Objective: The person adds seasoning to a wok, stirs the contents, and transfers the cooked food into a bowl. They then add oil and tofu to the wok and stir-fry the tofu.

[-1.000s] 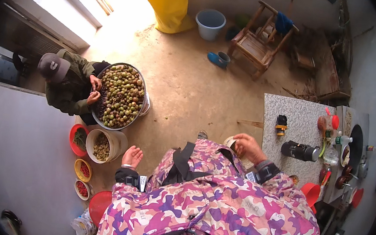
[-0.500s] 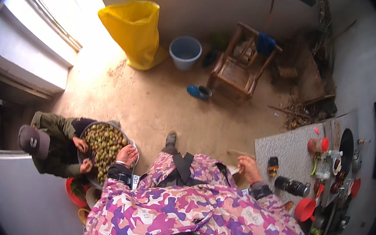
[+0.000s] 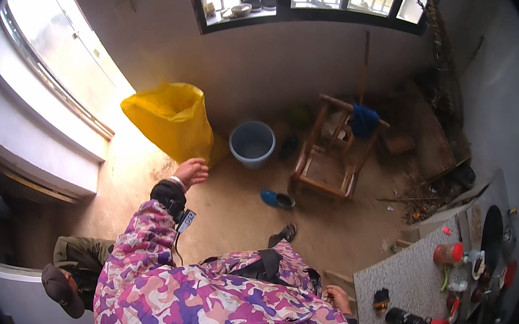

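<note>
- Hanging in the air left of the middle, the left hand (image 3: 192,172) has its fingers released and loosely extended; a dark band (image 3: 169,196) circles the wrist.
- Beyond that hand, on the far left of the floor, stands the yellow sack (image 3: 171,120), its mouth upward; the fingertips overlap its lower part in the view, but I cannot tell whether they touch.
- Low on the right, the right hand (image 3: 338,299) has bent fingers beside the camouflage clothing (image 3: 192,305), near the left side of the speckled table (image 3: 409,281); I cannot tell whether they grasp anything.
- On this table a black bottle (image 3: 406,321) lies on its side, with a jar (image 3: 444,253) with a red lid farther off.
- Just right of the sack sits a blue-grey bucket (image 3: 251,147).
- Farther right, a wooden chair (image 3: 324,169) carries a blue cloth (image 3: 364,121); a blue shoe (image 3: 276,199) lies on the floor nearer than the chair.
- At the near left is a co-worker in a dark cap (image 3: 61,291).
</note>
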### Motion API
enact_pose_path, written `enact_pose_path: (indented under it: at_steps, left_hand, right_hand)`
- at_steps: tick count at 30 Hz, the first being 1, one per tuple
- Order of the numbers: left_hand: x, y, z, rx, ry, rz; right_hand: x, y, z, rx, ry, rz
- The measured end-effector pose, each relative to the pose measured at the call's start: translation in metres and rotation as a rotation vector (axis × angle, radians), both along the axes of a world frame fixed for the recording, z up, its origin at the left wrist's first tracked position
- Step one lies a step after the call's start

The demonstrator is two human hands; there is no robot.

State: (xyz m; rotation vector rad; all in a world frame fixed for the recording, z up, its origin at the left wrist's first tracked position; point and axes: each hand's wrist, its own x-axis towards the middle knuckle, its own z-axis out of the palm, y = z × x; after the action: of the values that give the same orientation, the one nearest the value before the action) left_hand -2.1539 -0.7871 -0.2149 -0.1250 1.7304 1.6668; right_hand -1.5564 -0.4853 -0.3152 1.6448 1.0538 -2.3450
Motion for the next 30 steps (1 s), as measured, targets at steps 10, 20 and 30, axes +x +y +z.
enact_pose_path:
  at_steps: [10,20,30]
  left_hand:
    - [-0.133,0.135,0.086,-0.021,0.173,-0.120]
    - [-0.312,0.290,0.147,-0.024,0.445,-0.231]
    - [-0.445,0.376,0.153,-0.129,0.961,-0.110]
  right_hand:
    - [-0.054,0.133,0.002,0.178,-0.030,-0.131]
    - [-0.030,0.098,-0.006,0.274,-0.240,-0.375]
    - [-0.093,0.026,-0.026,0.154,-0.252,-0.368]
